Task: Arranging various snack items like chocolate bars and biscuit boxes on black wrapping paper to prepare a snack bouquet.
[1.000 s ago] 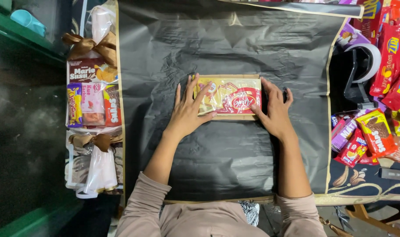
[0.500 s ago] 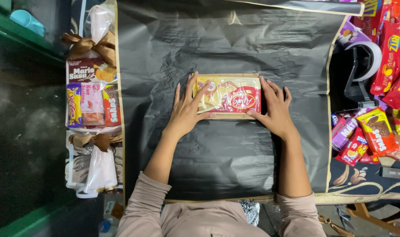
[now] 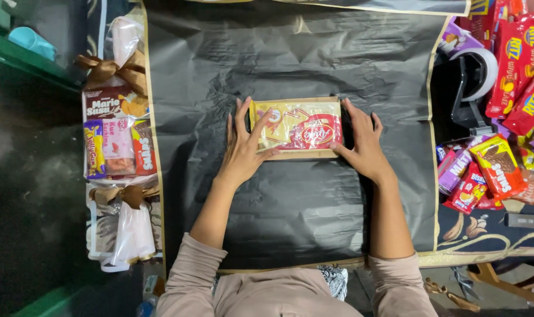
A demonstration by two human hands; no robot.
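A snack packet, yellow and red, lies on a brown card at the centre of a black wrapping sheet; the left hand presses its near-left corner, fingers spread flat; the right hand rests against its right edge, fingers loosely apart; neither grips it; the step appears to be squaring the packet on the sheet; a bundled snack parcel sits left, loose packets right, beside a tape dispenser.
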